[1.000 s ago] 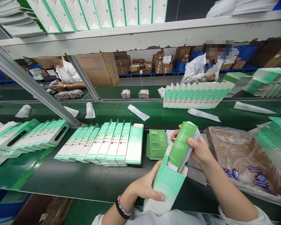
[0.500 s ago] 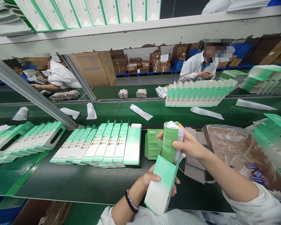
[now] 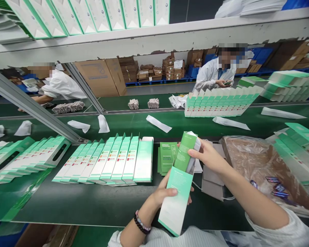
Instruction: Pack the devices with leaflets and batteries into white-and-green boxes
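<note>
My left hand (image 3: pixel 164 192) grips a mint-green and white carton (image 3: pixel 173 202) from below, with its open end upward. My right hand (image 3: pixel 207 156) holds a green printed packet (image 3: pixel 184 152) wrapped partly in white paper. The packet's lower end sits in the carton's mouth, and the part inside is hidden. Just left of the packet lies a stack of green leaflets (image 3: pixel 167 157). Beyond them, a row of upright-lidded white and green cartons (image 3: pixel 110 159) lies on the dark green conveyor belt (image 3: pixel 92 202).
A clear plastic-lined brown box (image 3: pixel 257 161) with blue sachets stands to my right. More cartons (image 3: pixel 23 156) lie at left, and a shelf rail (image 3: pixel 154 37) crosses above. Beyond a second belt, two co-workers (image 3: pixel 216 73) in white coats handle items.
The packet has tilted and sits lower in the carton's mouth. Both hands have drawn slightly together, and the whole view has shifted a little as my head turned.
</note>
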A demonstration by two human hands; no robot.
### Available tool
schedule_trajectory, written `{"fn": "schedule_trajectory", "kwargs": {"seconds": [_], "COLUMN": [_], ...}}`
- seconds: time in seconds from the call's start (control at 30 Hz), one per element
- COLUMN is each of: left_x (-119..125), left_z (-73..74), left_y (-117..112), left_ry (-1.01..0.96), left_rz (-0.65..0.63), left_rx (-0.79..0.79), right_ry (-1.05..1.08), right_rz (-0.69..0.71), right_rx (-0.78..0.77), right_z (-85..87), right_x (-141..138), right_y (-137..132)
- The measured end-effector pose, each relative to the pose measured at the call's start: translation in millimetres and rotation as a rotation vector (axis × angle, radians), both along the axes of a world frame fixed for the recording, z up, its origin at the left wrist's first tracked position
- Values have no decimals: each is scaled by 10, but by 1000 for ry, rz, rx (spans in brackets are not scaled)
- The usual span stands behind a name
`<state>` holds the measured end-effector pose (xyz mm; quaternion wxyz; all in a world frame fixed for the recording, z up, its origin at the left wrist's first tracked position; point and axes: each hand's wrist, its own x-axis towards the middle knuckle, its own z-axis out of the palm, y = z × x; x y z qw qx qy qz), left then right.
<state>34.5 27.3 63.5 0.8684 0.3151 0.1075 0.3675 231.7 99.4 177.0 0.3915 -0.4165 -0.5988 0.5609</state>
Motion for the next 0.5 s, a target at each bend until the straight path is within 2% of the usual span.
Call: {"fn": "schedule_trajectory", "kwargs": {"seconds": [0.07,0.13,0.23,0.33,0.4,0.5], "left_x": [-36,-56,-72,-88,-95,-89], "left_z": [39,84,162,246,303,368], "left_y": [20,33,32,-11,-60,-140], "left_ry": [63,164,366,555,664,748], "left_rz": [36,48,119,272,366,444], "left_rx": [39,89,181,318,409,482], "right_ry": [-55,-111,-187,-336,-467,-524], "right_rz": [12,85,192,215,178,108], "right_rx": [-7,-19,63,262,422,763], "right_z": [-96,-176,-248,-242,-201,-132], "right_x": [-9,-29,-65,-81,-83,-95], "right_y": [-26,-81,-218,-388,-499,-637]}}
